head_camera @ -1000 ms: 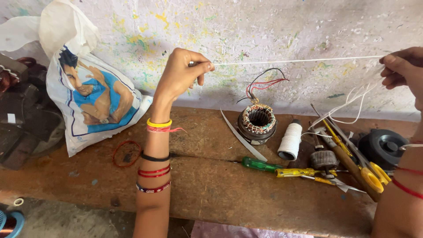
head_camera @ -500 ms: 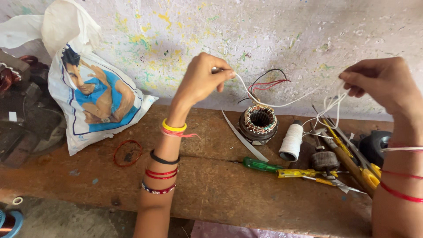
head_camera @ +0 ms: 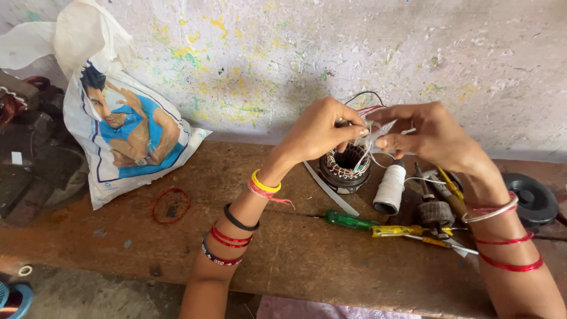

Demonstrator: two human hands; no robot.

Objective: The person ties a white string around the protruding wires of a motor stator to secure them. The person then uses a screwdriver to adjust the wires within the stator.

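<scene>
My left hand (head_camera: 322, 131) and my right hand (head_camera: 428, 134) meet above a round wound motor stator (head_camera: 345, 167) on the wooden bench (head_camera: 283, 248). Both hands pinch the same white thread (head_camera: 367, 142), which hangs in loose loops down to a white thread spool (head_camera: 390, 189) lying beside the stator. Red and black wires (head_camera: 369, 106) rise behind the stator, partly hidden by my fingers. Bangles ring both wrists.
A printed white plastic bag (head_camera: 121, 127) leans on the paint-speckled wall at left. A red rubber ring (head_camera: 171, 205), a green-handled screwdriver (head_camera: 348, 221), a yellow-handled tool (head_camera: 401, 231), a flat white strip (head_camera: 331, 189) and a black round part (head_camera: 534, 199) lie on the bench.
My hands were far apart with the thread stretched taut between them. They have come together above the stator, and the thread now hangs slack in loops.
</scene>
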